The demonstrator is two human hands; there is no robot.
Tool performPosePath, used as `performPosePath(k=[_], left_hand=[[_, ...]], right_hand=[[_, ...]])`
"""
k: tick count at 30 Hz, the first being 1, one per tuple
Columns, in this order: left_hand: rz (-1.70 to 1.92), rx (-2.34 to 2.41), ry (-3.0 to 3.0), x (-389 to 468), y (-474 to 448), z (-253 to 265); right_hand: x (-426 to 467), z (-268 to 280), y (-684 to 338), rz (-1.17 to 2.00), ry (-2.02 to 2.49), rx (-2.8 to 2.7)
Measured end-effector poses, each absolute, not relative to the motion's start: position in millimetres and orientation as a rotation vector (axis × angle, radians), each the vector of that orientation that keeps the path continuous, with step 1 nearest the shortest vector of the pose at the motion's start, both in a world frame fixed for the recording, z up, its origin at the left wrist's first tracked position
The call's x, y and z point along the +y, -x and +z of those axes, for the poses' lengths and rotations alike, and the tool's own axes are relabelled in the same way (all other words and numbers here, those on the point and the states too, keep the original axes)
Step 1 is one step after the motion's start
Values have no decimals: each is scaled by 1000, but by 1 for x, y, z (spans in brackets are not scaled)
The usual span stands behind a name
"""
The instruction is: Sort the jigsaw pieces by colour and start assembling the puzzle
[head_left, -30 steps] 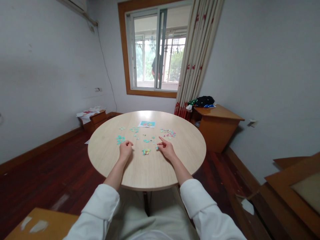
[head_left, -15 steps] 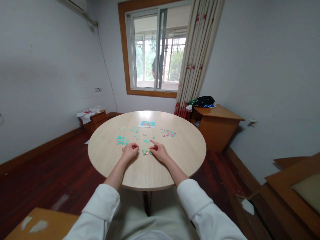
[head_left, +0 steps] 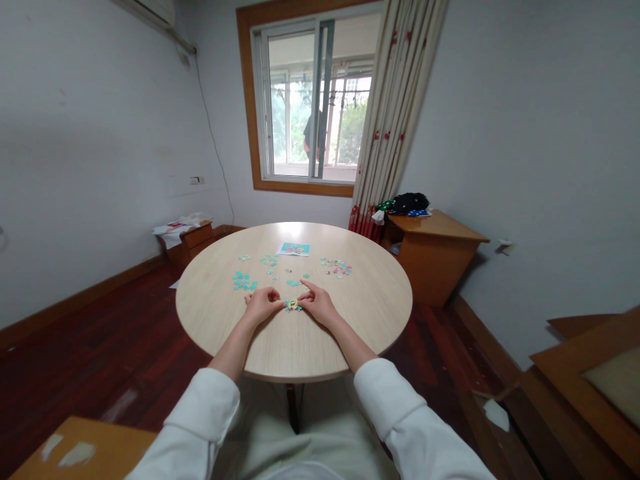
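A small joined cluster of jigsaw puzzle pieces (head_left: 293,305), yellow and teal, lies on the round table (head_left: 300,353) between my hands. My left hand (head_left: 263,305) has its thumb and fingertips closed at the cluster's left edge. On the opposite edge, my right hand (head_left: 319,303) pinches with thumb and finger, one finger stretched forward above. Just beyond the fingertips are a few loose teal pieces (head_left: 293,283). A denser group of teal pieces (head_left: 244,281) lies ahead of my left hand. Fingers cover parts of the cluster's sides.
Farther back lies a picture sheet (head_left: 294,249) in blue, pink and yellow. Pink and mixed pieces (head_left: 337,268) are scattered to the right, pale teal ones (head_left: 269,260) to the left. A wooden desk (head_left: 440,247) with cloths stands beyond the table. Someone is outside the window (head_left: 293,120).
My left hand has moved right, from apart to touching the joined puzzle cluster. My right hand stays almost in place at the cluster's right side.
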State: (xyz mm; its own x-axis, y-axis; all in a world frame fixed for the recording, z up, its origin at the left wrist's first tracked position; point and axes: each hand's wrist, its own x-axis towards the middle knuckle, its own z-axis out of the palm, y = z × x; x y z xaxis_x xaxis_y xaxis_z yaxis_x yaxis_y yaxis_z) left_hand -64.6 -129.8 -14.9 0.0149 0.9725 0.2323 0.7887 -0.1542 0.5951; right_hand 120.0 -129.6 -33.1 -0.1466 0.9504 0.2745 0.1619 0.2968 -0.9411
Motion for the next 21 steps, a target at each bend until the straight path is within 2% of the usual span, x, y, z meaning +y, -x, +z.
performPosePath(k=[21], left_hand=[[839, 1810, -2009, -127, 65, -18]], right_hand=[[-125, -37, -120, 624, 1109, -1825]])
